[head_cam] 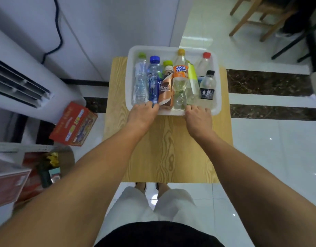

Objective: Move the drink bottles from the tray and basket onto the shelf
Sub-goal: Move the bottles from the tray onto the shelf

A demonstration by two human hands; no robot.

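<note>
— Where are the drink bottles?
— They are packed side by side in the white plastic tray, with their caps pointing away from the person. The tray sits at the far end of the light wooden table. I cannot tell if the bottles lie flat or stand up.
— Which bottles can you see?
— On the left is a clear bottle with a green cap. Next to it is a blue bottle with a blue cap. Then comes a brown coffee bottle, and a tall clear bottle with an orange label. On the right is a small clear bottle with a black cap. Behind that one is a clear bottle with a red cap.
— What are the hands doing?
— The left hand grips the near edge of the tray, with its fingers curled over the rim by the blue bottle. The right hand grips the same edge further right, and its fingers curl over too.
— What is on the floor?
— A red cardboard box lies left of the table, beside a tall white air cooler.
</note>
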